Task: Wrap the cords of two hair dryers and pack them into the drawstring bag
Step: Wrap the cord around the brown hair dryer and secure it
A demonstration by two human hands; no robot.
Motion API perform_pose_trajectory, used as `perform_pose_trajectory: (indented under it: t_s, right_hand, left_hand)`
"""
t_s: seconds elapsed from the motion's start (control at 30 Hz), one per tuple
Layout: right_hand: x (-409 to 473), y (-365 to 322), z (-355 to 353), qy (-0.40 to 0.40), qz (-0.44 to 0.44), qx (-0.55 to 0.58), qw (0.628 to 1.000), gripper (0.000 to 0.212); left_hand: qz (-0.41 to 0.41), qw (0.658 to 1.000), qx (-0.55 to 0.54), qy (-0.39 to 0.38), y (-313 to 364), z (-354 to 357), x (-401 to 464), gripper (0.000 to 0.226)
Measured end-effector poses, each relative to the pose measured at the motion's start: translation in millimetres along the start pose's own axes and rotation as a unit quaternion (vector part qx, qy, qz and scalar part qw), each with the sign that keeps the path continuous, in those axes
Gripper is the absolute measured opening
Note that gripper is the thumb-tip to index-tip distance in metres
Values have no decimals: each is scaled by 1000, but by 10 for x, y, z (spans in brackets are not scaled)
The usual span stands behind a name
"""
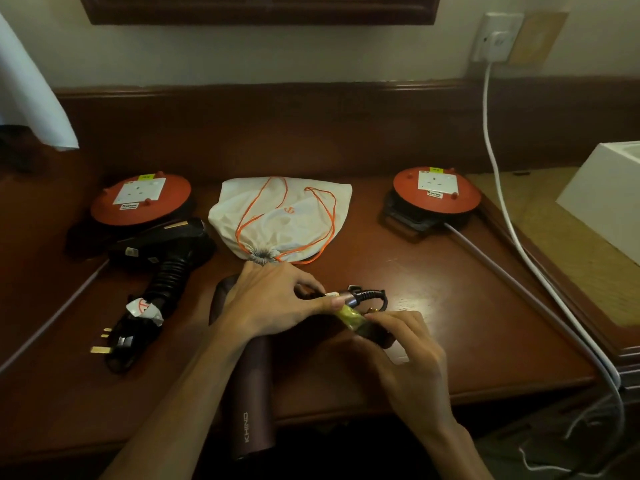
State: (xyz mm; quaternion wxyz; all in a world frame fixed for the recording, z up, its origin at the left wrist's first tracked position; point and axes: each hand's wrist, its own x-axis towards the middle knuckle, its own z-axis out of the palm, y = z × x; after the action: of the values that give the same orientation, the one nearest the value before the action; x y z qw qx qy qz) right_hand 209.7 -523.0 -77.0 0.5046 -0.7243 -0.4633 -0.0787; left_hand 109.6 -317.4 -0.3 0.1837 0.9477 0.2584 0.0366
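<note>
My left hand (273,303) pinches the handle end of the maroon hair dryer (251,393), thumb pressed where the stiff ribbed cord collar (369,295) comes out, and my right hand (405,344) curls its fingertips round the dark plug (363,325) with its yellow tag. To finish this well I judge I should keep the loops snug against the handle, hold the last turn down with my left thumb, and tuck the plug under a loop so nothing springs free. The dryer's smooth matte barrel lies along the glossy brown surface (450,306), its nozzle towards me and over the near edge. The black hair dryer (166,251) lies to the left, cord already bundled, brass plug pins bare. The soft white drawstring bag (284,220), orange cord loose on top, lies just beyond my hands with its mouth puckered shut.
</note>
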Motion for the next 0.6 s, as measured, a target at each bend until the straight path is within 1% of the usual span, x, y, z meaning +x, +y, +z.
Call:
perform_pose_trajectory:
  t_s: [0.1, 0.2, 0.27, 0.33, 0.37, 0.43, 0.47, 0.53, 0.6]
  right_hand:
    - [-29, 7, -58, -17, 65, 80, 995, 35]
    - [-4, 5, -14, -47, 75, 76, 993, 33]
    - [41, 19, 39, -62, 97, 93, 989, 34]
    - [98, -17, 98, -35, 147, 128, 980, 40]
    - [120, -35, 134, -3, 198, 157, 968, 46]
    - [199, -84, 200, 46, 307, 212, 927, 57]
    - [243, -93, 234, 42, 340, 237, 909, 56]
    - [308, -131, 291, 2, 379, 321, 868, 42]
    - [339, -187, 310, -7, 400, 423, 813, 33]
  left_hand:
    - [6, 1000, 5, -1, 7, 22, -3, 75]
    - [2, 1000, 4, 18, -39, 31, 6, 70]
    - [-6, 1000, -1, 29, -48, 13, -2, 68]
    - [-14, 998, -12, 53, -66, -21, -31, 60]
    - [-19, 997, -25, 70, -83, -33, -54, 57]
    - [-34, 992, -50, 110, -118, -28, -108, 56]
    - [-43, 989, -53, 130, -129, -18, -135, 58]
    - [-55, 985, -39, 160, -130, 10, -182, 64]
    - [-61, 982, -24, 176, -92, 21, -220, 62]
